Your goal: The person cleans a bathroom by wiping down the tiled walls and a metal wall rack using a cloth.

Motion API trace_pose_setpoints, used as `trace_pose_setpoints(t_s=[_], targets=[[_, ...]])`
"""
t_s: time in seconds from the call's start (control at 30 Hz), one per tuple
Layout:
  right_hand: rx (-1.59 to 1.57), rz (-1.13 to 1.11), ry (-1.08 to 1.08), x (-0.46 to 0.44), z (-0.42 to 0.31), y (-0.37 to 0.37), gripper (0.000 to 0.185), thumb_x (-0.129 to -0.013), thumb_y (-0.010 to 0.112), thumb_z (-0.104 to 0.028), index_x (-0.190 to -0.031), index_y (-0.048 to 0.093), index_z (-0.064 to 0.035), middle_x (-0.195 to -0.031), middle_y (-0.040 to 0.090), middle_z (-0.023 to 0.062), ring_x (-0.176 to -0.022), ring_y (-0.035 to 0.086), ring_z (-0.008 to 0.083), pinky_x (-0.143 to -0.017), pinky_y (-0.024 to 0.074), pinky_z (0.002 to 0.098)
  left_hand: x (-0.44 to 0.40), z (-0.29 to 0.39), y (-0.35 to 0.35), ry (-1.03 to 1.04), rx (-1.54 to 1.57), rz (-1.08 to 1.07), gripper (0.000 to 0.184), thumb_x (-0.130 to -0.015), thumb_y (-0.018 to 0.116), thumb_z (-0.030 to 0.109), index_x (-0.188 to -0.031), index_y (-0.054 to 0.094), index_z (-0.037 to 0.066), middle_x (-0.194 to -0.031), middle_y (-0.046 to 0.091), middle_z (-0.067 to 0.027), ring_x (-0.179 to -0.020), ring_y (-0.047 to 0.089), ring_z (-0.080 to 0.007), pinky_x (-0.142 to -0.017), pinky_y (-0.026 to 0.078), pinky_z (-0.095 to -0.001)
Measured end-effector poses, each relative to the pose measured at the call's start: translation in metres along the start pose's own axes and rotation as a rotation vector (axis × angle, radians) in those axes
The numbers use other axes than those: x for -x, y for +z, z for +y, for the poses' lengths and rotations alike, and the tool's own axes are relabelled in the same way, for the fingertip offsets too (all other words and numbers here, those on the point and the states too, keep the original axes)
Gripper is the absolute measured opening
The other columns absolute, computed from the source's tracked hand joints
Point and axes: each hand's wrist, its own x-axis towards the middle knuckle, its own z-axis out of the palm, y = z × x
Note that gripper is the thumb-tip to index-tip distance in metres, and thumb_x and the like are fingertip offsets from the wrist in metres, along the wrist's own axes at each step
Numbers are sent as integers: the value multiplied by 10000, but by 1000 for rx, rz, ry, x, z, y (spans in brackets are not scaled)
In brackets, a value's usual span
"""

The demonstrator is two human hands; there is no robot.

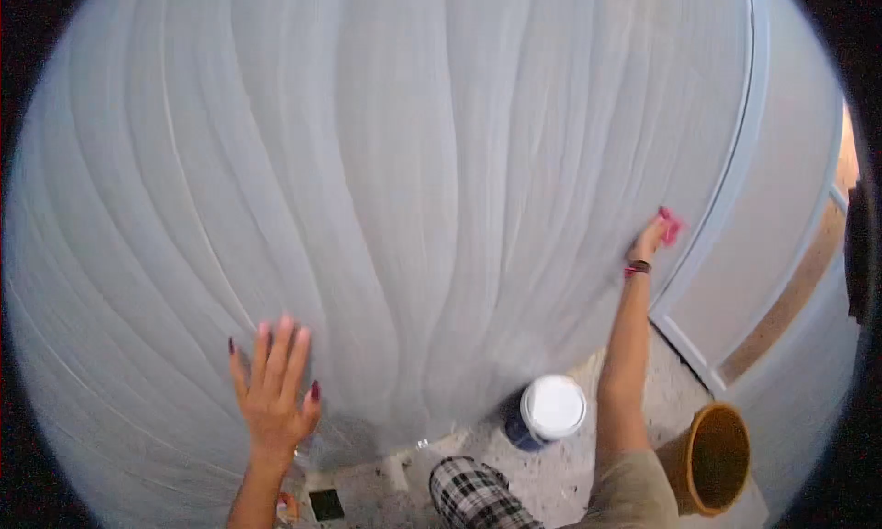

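Closest of all is a knee in black and white checked cloth (473,492), with a short greenish-tan sleeve (638,492) to the right of it. The left hand (278,396) is flat, its back facing up at us, and it has dark red nails. Its thumb and little finger stick out wide, and the three middle fingers sit closer together with small gaps. It is up against a big, pale grey surface with long wavy stripes (395,162), but I can't tell if the palm is touching. The right arm reaches much farther out. The right hand (650,240) has its fingers bent and closed around a small, crumpled, bright pink cloth (672,226), which is at the striped surface, near its right edge. That hand is a bit blurry, so I can't see each finger. A dark band (638,267) goes around the right wrist. Down on the pale, speckled floor (386,492), a round, dark bucket with a white lid (554,407) stands between the knee and the right arm. A round, brown, open-topped bin (678,465) is on the other side of that arm. Past them, on the far right, is a tall, pale panel with a white frame (781,162).
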Motion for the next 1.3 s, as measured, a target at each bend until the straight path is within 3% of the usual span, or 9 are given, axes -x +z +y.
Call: trace_pose_setpoints(t_s=[0.27,0.33,0.5,0.67,0.8,1.0,1.17,1.23,1.3], targets=[[5,-214,-804,23,-428,96,742,-816,536,-412,-1279,252,92,-1316,299,250,-1213,284,396,-1017,202,447,-197,-44,-144,173,-30,-58,436,-798,418,261,-1191,538,118,-1298,452,-41,-1247,361,-229,-1049,135,-540],[-228,-523,-1043,64,-461,91,799,-689,607,-546,-1320,325,-146,-1338,260,280,-1241,242,431,-1029,156,521,-261,-30,-174,238,-23,-45,459,-775,460,258,-1217,515,146,-1312,436,-15,-1252,351,-200,-1049,136,-543],[80,-841,-936,-5,-454,72,483,-730,595,-454,-1090,509,-144,-1342,364,110,-1219,323,356,-1052,129,530,-409,-17,-234,303,-104,91,477,-783,455,261,-1256,475,198,-1342,397,13,-1266,323,-161,-1048,96,-557],[136,49,-510,-202,-578,151,449,-869,448,-303,-1274,408,-115,-1244,423,202,-1147,375,359,-985,256,428,-481,-32,-286,106,-53,207,493,-787,442,240,-1277,450,185,-1376,348,14,-1293,274,-160,-1020,14,-613],[-109,-124,-431,-313,-680,204,460,-852,474,-349,-1250,434,-120,-1252,412,225,-1185,341,380,-995,245,437,-524,13,-302,24,-31,198,503,-776,429,217,-1275,451,159,-1380,344,-1,-1304,256,-175,-1026,8,-602],[-288,-657,-1381,-150,-711,176,334,-721,621,-303,-1030,582,-184,-1262,416,139,-1189,366,360,-1004,238,513,-526,31,-312,-39,-57,135,504,-769,408,184,-1269,455,137,-1364,368,-5,-1286,298,-179,-1043,12,-571],[-413,-550,-721,-279,-685,171,433,-795,562,-253,-1149,458,-28,-1099,492,176,-1047,445,382,-948,315,490,-518,33,-309,-87,-57,136,501,-787,396,157,-1285,436,140,-1375,353,-11,-1284,301,-182,-1046,16,-562],[384,196,-552,-342,-649,228,457,-909,349,-365,-1248,384,-60,-1252,391,233,-1027,428,397,-838,363,502,-514,30,-306,-98,-58,117,500,-795,396,149,-1295,424,143,-1381,342,-11,-1287,295,-182,-1048,17,-557],[257,-230,-78,-351,-704,210,538,-895,334,-435,-1293,343,-73,-1280,349,289,-1067,406,439,-882,316,513,-515,26,-300,-101,-62,107,501,-803,398,142,-1304,413,147,-1388,333,-9,-1291,287,-182,-1050,19,-552]])
